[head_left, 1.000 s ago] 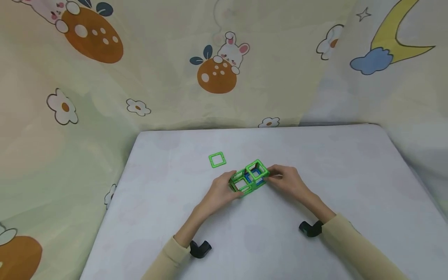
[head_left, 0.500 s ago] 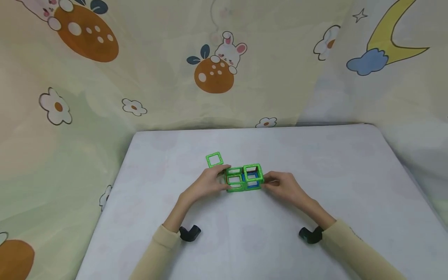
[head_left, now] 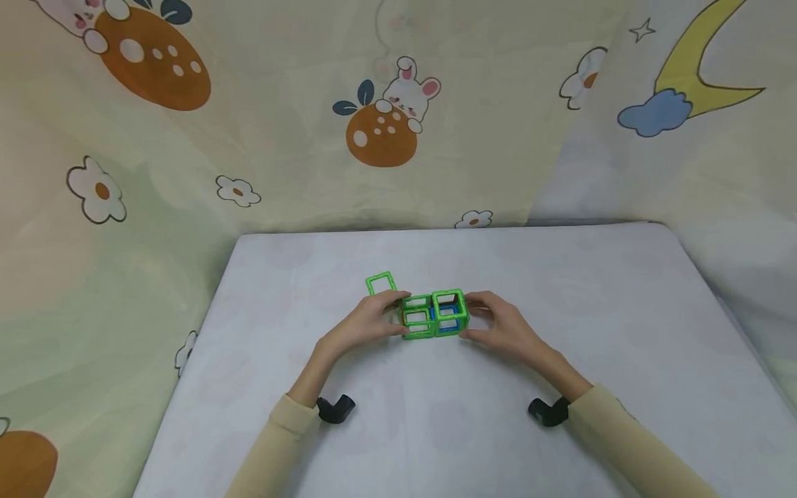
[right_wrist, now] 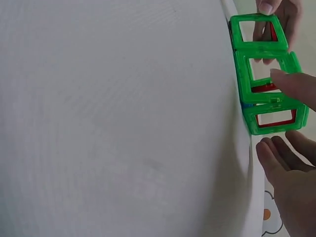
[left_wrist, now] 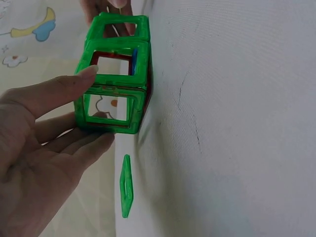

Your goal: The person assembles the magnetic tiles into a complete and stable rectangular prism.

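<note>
A box-like block of joined green magnetic tiles [head_left: 433, 317] rests on the table, with blue and red tiles showing inside it. My left hand [head_left: 366, 322] holds its left end between thumb and fingers; the left wrist view shows the thumb over a green edge [left_wrist: 143, 66]. At the other end, my right hand [head_left: 507, 326] spans the block, its thumb at the near side and its fingers at the far side. In the right wrist view, the thumb [right_wrist: 296, 88] overlaps a green frame. A loose green square tile [head_left: 392, 279] lies just behind my left hand, partly hidden by it.
The white table [head_left: 436, 429] runs back to a cloth backdrop [head_left: 280, 104] printed with rabbits, flowers and a moon. Black curved pieces [head_left: 336, 409] stick out at both wrists, beside the beige sleeves [head_left: 280, 443].
The block has turned from a slant to lie nearly level across the table. My left hand has moved left and away from me with it. My right hand's thumb and fingers have spread around the right end.
</note>
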Motion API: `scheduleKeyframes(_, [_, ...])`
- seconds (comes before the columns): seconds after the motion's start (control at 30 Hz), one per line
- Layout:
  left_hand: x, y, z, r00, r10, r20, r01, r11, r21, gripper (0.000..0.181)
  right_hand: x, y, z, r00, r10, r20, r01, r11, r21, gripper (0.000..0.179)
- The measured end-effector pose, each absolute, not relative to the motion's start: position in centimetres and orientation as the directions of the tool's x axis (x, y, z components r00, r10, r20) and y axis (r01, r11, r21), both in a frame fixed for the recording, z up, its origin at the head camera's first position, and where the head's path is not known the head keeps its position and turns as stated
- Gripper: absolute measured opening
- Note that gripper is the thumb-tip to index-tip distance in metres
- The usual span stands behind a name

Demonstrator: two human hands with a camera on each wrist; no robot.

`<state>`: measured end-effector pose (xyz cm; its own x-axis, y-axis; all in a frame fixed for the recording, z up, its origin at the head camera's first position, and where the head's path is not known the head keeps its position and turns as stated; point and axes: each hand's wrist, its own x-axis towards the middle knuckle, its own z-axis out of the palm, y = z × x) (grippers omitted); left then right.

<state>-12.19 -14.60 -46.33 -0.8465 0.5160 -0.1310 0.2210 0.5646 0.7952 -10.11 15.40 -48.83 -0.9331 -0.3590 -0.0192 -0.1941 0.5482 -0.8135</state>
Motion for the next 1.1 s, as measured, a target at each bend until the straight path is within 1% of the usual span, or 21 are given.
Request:
scheduleKeyframes(0.13, [-12.4,-14.4,-46.4,-0.841,0.527,-0.122,0.242,0.567,0.787,0.069,-10.7,15.7,-49.2,-0.929,-0.370,-0.006,-0.205,0.529,-0.824,0.078])
scheduleKeyframes(0.27, [-12.5,-14.4,-46.4,-0.842,0.525,-0.124,0.247,0.580,0.776,0.069,-11.4,15.8,-49.3,-0.911,-0.412,0.005,-0.223,0.482,-0.847,0.083])
scheduleKeyframes(0.4, [-12.5,-14.6,-46.6,-0.842,0.523,-0.128,0.249,0.589,0.769,0.069,-11.9,15.9,-49.5,-0.896,-0.445,-0.001,-0.227,0.459,-0.859,0.080])
scheduleKeyframes(0.6, [-12.7,-14.8,-46.6,-0.836,0.535,-0.122,0.242,0.559,0.793,0.069,-12.1,16.0,-49.6,-0.897,-0.442,0.000,-0.229,0.463,-0.856,0.076])
scheduleKeyframes(0.83, [-12.7,-15.0,-46.3,-0.827,0.548,-0.126,0.236,0.542,0.807,0.067,-12.1,16.0,-49.8,-0.893,-0.449,0.000,-0.219,0.435,-0.873,0.072])
scheduleKeyframes(1.0, [-12.9,-15.8,-46.1,-0.836,0.530,-0.140,0.202,0.536,0.820,0.069,-12.3,16.1,-50.0,-0.886,-0.464,0.013,-0.230,0.415,-0.880,0.071])
scheduleKeyframes(1.1, [-13.3,-16.7,-45.9,-0.868,0.484,-0.109,0.194,0.532,0.824,0.061,-12.5,16.1,-50.0,-0.880,-0.474,0.026,-0.247,0.411,-0.878,0.071])
